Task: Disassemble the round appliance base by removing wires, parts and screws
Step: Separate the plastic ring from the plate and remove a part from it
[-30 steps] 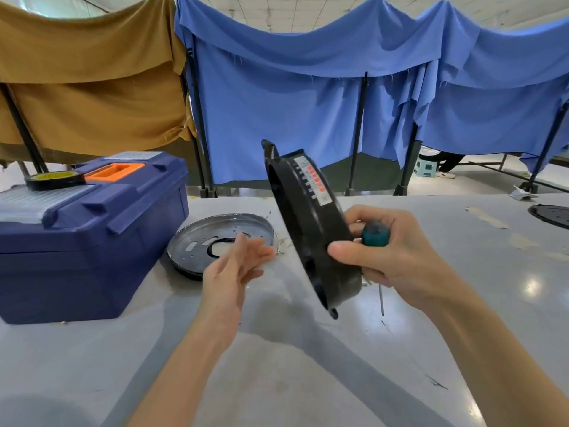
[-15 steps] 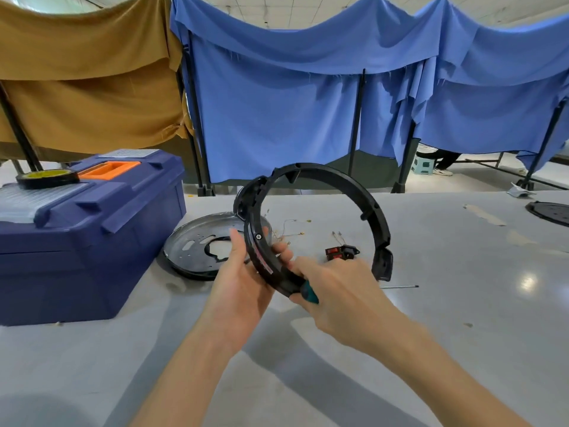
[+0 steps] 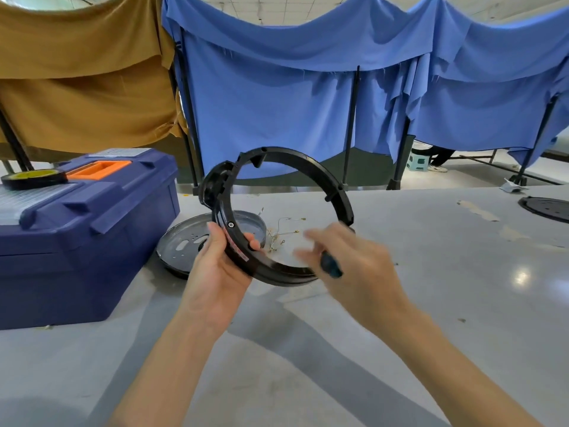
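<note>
The left hand [image 3: 220, 272] is gripping the black ring base [image 3: 308, 163], holding it upright above the table [image 3: 431, 303]; the blurred right hand [image 3: 360, 272] is clutching a teal screwdriver [image 3: 331, 265] beside its lower rim; the blue toolbox [image 3: 92, 241] is sitting closed, a tape roll [image 3: 34, 177] lying on its lid.

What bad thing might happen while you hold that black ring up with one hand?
1. Only the left hand grips the black plastic ring, at one edge, so it may slip and drop.
2. The right hand is blurred, close to the ring, with a teal-handled screwdriver in it. Its tip is hidden and might poke the other hand.
3. The thin loose wires on the grey table could get swept off.
</note>
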